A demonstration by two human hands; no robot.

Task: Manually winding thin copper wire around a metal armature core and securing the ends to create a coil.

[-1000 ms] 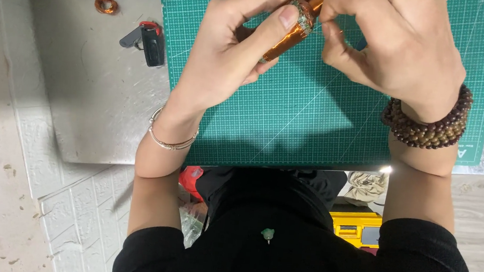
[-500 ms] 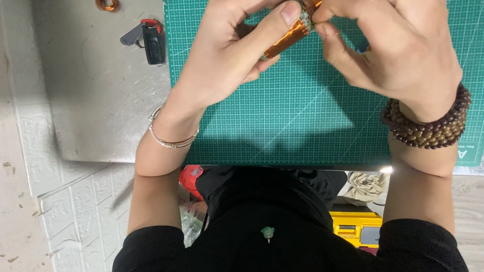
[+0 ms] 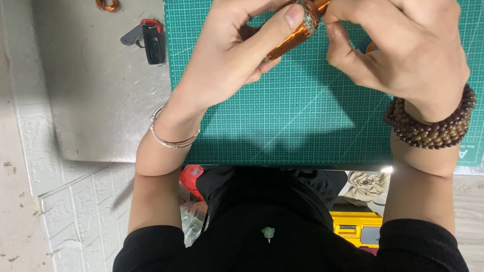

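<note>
Hands meet at twelve o'clock over a green cutting mat (image 3: 313,125), both closed on one copper-wound coil (image 3: 290,36) that sits tilted between them, well above the mat's grid. The left hand (image 3: 234,53) wraps the coil's lower body, thumb pressed along its side near the end cap, and a thin silver bangle (image 3: 172,138) rings that wrist at about nine o'clock from the mat's centre. The right hand (image 3: 401,48) pinches the coil's upper end with curled fingers; what exactly lies under those fingertips is hidden. A bracelet of brown wooden beads (image 3: 429,126) circles the right wrist at three o'clock. Off the mat, on the bare metal tabletop (image 3: 93,99) toward ten o'clock, lie a small black tool with a red part (image 3: 148,39) and, farther out toward eleven o'clock, a small ring of copper wire (image 3: 107,2). No container stands on the mat. Below the table edge, at five o'clock, a yellow box (image 3: 362,228) shows partly behind the person's black sleeve; its contents cannot be made out. Nothing stands between the hands and the coil.
</note>
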